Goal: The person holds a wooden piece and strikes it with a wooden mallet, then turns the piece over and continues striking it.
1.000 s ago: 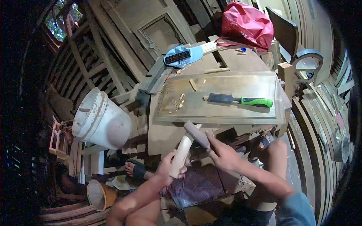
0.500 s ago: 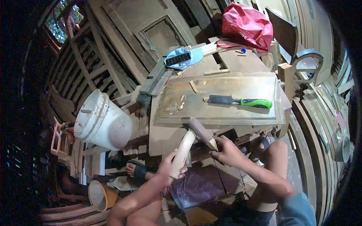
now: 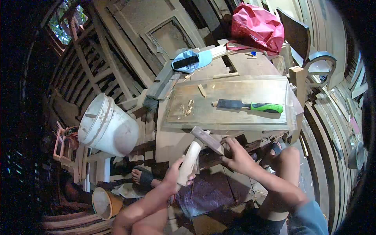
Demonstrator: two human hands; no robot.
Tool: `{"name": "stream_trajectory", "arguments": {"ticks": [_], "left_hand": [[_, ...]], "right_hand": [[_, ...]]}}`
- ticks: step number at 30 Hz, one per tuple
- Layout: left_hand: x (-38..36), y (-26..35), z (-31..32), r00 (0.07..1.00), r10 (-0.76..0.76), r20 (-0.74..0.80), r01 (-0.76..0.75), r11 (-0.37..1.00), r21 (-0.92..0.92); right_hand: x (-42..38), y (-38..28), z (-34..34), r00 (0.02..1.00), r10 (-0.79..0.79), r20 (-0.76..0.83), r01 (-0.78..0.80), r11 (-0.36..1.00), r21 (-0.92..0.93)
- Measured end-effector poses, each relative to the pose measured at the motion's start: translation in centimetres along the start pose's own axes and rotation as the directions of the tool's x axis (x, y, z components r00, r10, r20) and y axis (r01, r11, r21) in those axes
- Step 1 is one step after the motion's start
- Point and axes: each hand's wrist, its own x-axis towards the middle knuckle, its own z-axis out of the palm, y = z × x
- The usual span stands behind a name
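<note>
My left hand (image 3: 177,172) is wrapped round the lower part of a pale, rounded wooden handle (image 3: 190,158), held tilted in front of my knees. Pinched at one end by my right hand (image 3: 238,156) is a grey-brown sanding block (image 3: 207,140), a flat bar that looks wrapped in sandpaper. Its far end lies across the top of the wooden handle; exact contact is hard to make out. Beyond both hands, a wide chisel (image 3: 231,104) with a green and black grip lies on a framed wooden panel (image 3: 235,119).
Wood chips (image 3: 187,109) and a small offcut (image 3: 201,90) lie on the panel. Behind are a light blue cap (image 3: 201,59) with a black object on it and a red bag (image 3: 258,29). A white bucket (image 3: 107,125) stands left, stacked boards (image 3: 321,145) right.
The sanding block has shifted slightly left across the top of the handle and rolled, showing a flatter face. My left hand stays almost still; the chisel has not moved.
</note>
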Motion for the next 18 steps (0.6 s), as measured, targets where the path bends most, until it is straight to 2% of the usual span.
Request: {"name": "stream_trajectory", "arguments": {"ticks": [6, 8, 9, 12, 14, 15, 17, 18], "left_hand": [[0.2, -0.2, -0.4, 1.0, -0.002, 0.009, 0.002, 1.0, -0.023], [0.2, -0.1, -0.4, 1.0, -0.014, -0.001, 0.014, 1.0, -0.023], [0.2, -0.1, -0.3, 1.0, -0.014, 0.014, 0.015, 0.999, -0.035], [0.1, -0.1, -0.3, 1.0, -0.004, 0.025, 0.004, 1.0, -0.027], [0.0, -0.1, -0.2, 1.0, 0.009, 0.021, -0.009, 1.0, -0.01], [0.0, -0.1, -0.1, 1.0, 0.015, 0.024, -0.014, 1.0, -0.005], [0.0, 0.0, 0.0, 0.999, 0.021, 0.027, -0.021, 1.0, -0.002], [0.0, 0.0, 0.1, 1.0, 0.02, 0.015, -0.02, 1.0, 0.0]], "right_hand": [[0.2, -0.1, 0.1, 1.0, 0.023, -0.021, -0.022, 1.0, 0.021], [0.4, 0.8, 0.3, 0.984, 0.148, 0.102, -0.162, 0.976, 0.145], [0.3, 0.9, 0.2, 0.984, 0.148, 0.103, -0.162, 0.976, 0.145], [0.3, 0.0, -0.4, 0.982, 0.075, 0.171, -0.098, 0.986, 0.131], [0.2, -0.1, -0.1, 0.992, -0.127, 0.02, 0.127, 0.992, 0.023], [0.2, -0.3, -0.1, 0.992, -0.127, 0.021, 0.126, 0.992, 0.023], [0.1, -0.6, -0.3, 0.994, 0.013, 0.108, -0.008, 0.999, -0.05], [0.2, -0.1, 0.2, 0.994, 0.013, 0.11, -0.007, 0.999, -0.052]]}}
